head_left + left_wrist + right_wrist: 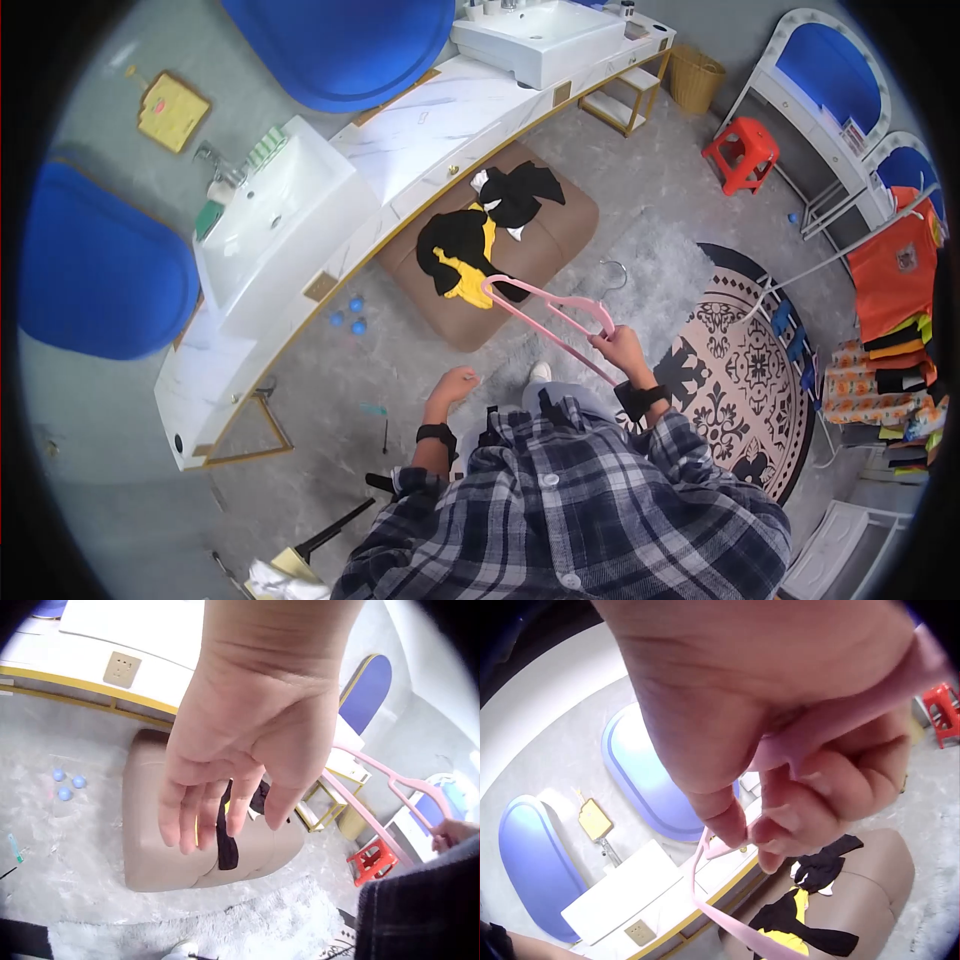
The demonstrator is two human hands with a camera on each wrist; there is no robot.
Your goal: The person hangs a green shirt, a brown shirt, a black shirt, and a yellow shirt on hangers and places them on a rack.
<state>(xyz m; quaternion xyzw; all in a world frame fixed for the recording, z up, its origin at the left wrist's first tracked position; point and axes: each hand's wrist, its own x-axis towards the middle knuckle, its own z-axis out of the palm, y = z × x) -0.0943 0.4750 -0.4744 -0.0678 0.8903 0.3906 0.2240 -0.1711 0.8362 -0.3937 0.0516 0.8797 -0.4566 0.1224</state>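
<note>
My right hand (622,352) grips a pink clothes hanger (540,325) near one end, its long bar slanting across in front of me. In the right wrist view the fingers (825,787) curl round the pink plastic. My left hand (455,388) hangs empty at the left, fingers relaxed and pointing down in the left wrist view. Beyond the hanger, a black and yellow garment (455,255) lies crumpled on a brown ottoman (570,215). A black garment with white parts (520,195) lies beside it, farther back.
A white counter (400,130) with sinks runs along the left. Blue balls (357,304) lie on the floor beside the ottoman. At the right stand a red stool (742,155) and a rack of clothes (895,290), near a round patterned rug (745,370).
</note>
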